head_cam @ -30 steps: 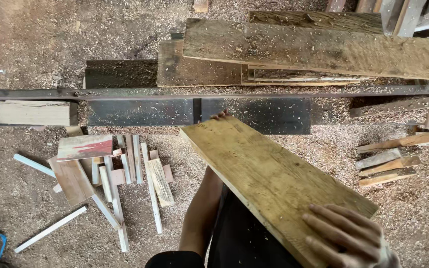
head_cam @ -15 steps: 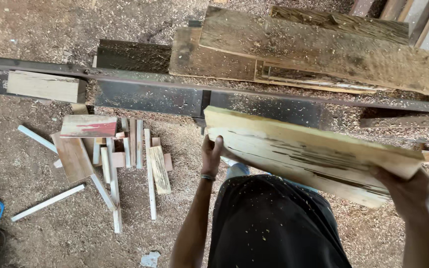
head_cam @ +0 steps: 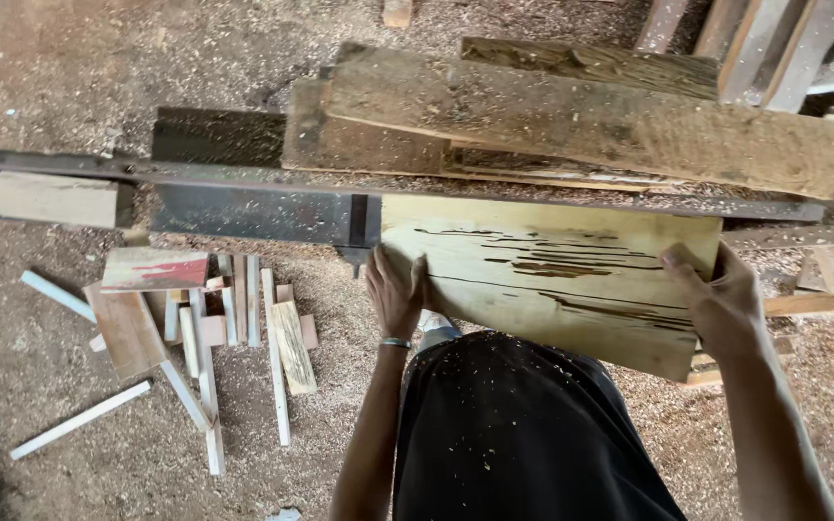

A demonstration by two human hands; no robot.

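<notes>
Gripping pale plank (head_cam: 547, 280) at both ends, left hand (head_cam: 396, 289), right hand (head_cam: 721, 304)

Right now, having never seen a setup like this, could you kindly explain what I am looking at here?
This is one view from a camera worn on a person's head, looking down at their own bare hands. The left hand and right hand grip the two ends of a pale wooden board, held against a long dark metal rail. Rough planks are stacked beyond it. Small wood offcuts lie scattered on the sawdust-covered floor to the left.
</notes>
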